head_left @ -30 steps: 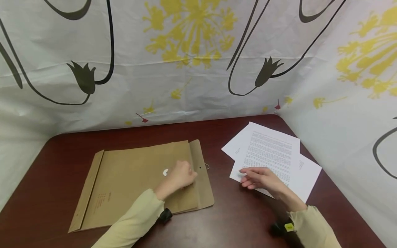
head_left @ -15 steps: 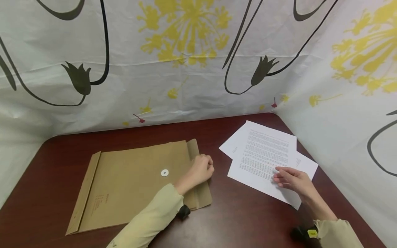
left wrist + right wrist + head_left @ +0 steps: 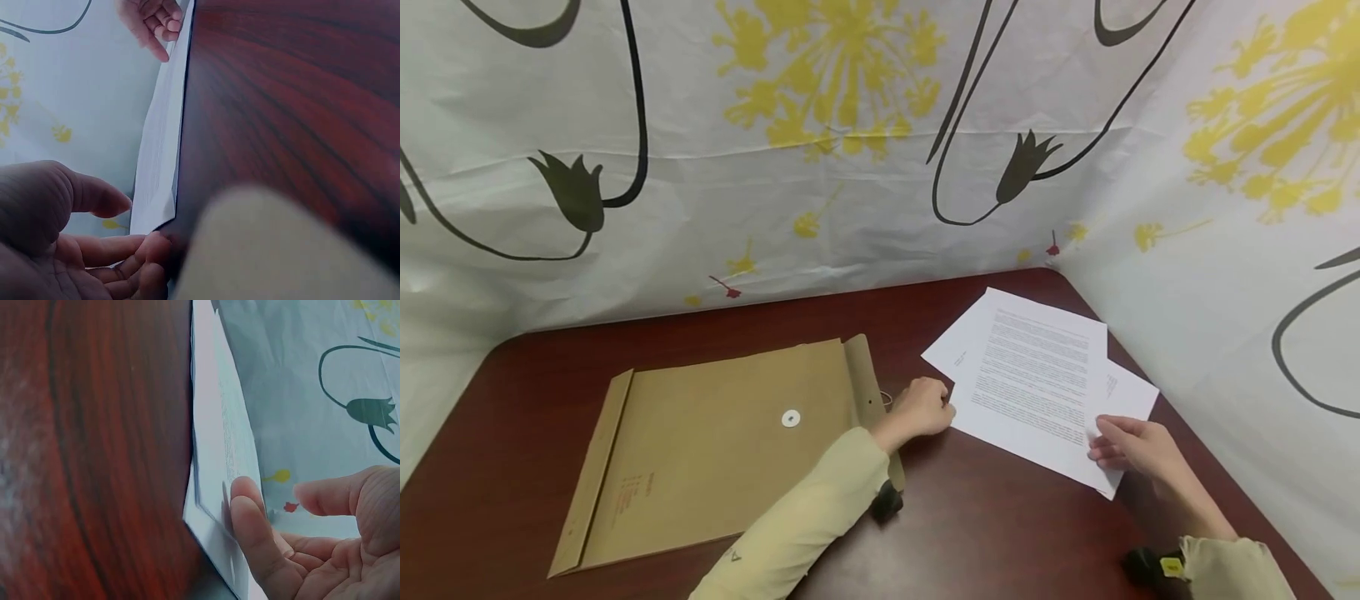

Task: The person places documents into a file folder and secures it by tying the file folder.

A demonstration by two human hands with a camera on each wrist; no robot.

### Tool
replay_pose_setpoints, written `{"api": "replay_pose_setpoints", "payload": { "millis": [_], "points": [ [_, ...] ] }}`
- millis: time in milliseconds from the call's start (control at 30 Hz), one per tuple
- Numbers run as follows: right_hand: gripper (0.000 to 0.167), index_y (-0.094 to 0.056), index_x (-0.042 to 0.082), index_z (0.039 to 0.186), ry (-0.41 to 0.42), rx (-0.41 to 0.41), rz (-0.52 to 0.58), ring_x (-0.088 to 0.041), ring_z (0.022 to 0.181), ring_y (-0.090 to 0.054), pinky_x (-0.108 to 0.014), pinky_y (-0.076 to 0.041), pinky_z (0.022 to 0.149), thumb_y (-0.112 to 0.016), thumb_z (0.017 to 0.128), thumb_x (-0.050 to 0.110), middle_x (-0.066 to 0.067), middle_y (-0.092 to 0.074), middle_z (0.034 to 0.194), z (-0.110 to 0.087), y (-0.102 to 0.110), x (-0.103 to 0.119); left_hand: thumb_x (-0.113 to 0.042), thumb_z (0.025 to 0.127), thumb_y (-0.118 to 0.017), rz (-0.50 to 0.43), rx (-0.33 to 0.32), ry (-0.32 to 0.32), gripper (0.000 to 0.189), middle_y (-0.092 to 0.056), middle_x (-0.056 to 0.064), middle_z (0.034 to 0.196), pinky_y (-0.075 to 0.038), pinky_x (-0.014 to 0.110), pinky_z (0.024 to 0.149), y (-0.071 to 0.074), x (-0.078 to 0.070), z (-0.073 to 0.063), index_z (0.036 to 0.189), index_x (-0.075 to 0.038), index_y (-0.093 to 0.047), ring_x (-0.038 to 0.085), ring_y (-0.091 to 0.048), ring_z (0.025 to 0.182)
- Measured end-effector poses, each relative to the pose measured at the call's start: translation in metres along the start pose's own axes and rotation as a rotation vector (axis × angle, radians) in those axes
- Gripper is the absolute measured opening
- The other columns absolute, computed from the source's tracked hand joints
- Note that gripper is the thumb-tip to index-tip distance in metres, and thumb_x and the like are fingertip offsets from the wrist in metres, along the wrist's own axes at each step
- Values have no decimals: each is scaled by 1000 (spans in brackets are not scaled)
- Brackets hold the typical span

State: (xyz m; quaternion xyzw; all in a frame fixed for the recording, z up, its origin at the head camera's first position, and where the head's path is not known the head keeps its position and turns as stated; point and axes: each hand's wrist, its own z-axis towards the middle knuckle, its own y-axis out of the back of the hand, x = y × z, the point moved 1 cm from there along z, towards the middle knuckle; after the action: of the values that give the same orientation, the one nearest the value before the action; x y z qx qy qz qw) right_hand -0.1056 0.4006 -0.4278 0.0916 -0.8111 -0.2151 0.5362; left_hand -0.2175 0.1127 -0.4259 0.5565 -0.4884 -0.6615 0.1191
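Several printed sheets of paper (image 3: 1037, 367) lie in a loosely fanned stack at the right of the table. My left hand (image 3: 921, 407) is at the stack's near left corner. In the left wrist view, its loosely bent fingers (image 3: 134, 257) touch the sheet's corner while the thumb stays apart. My right hand (image 3: 1142, 450) is at the near right corner; the right wrist view has its fingertips (image 3: 247, 509) against the paper, the thumb held away. Under my left forearm lies a brown kraft document envelope (image 3: 722, 442) with its right flap folded out.
The envelope carries a white button (image 3: 791, 418) and a string loop (image 3: 886, 398) at the flap. Everything lies on a dark red-brown wooden table (image 3: 992, 517). A patterned white curtain (image 3: 865, 217) encloses the table's back and sides.
My left hand has moved right, from the envelope's flap to the left corner of the sheets. My right hand has moved right along the sheets' near edge to their right corner.
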Motion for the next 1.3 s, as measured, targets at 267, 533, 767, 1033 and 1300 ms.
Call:
{"api": "replay_pose_setpoints", "payload": {
  "millis": [267, 533, 767, 1033, 1300],
  "points": [
    [63, -22, -24, 132, -4, 4, 29, -15, 69, -68, -28, -55, 66, -48, 98, 23, -8, -67, 84, 0, 3, 1, -16, 85, -56, -257, 39, 160, 32, -38, -1, 43, -30, 22, 38, -4, -6, 11, 55, -9, -47, 11, -36, 39],
    [65, -25, -22, 133, -4, -2, 6, -17, 70, -68, -28, -55, 67, -49, 97, 26, -9, -68, 84, -1, 1, 2, -12, 85, -55, -581, 65, 392, 15, -50, 4, 55, -36, 19, 34, -5, -1, 20, 75, -1, -59, 10, -42, 37],
    [65, -26, -21, 134, -20, -1, -11, -17, 69, -68, -28, -55, 66, -50, 97, 26, -9, -68, 83, -1, 0, 2, -13, 85, -57, -533, 24, 377, 14, -49, 4, 61, -39, 20, 36, -5, -2, 20, 85, -1, -64, 11, -44, 44],
    [64, -25, -21, 134, -25, 5, 19, -16, 69, -68, -28, -55, 66, -50, 97, 23, -7, -68, 82, -1, -1, 0, -7, 84, -59, -609, -1, 319, 24, -53, 10, 80, -45, 22, 38, -11, -8, 21, 104, 6, -57, 12, -49, 44],
    [63, -25, -20, 135, -37, 5, 8, -17, 70, -68, -28, -55, 66, -50, 97, 24, -7, -68, 84, -1, -1, -1, 10, 79, -51, -701, -18, 301, 15, -56, 15, 66, -47, 23, 38, -20, -9, 18, 92, 9, -59, 27, -65, 49]
  ]
}}
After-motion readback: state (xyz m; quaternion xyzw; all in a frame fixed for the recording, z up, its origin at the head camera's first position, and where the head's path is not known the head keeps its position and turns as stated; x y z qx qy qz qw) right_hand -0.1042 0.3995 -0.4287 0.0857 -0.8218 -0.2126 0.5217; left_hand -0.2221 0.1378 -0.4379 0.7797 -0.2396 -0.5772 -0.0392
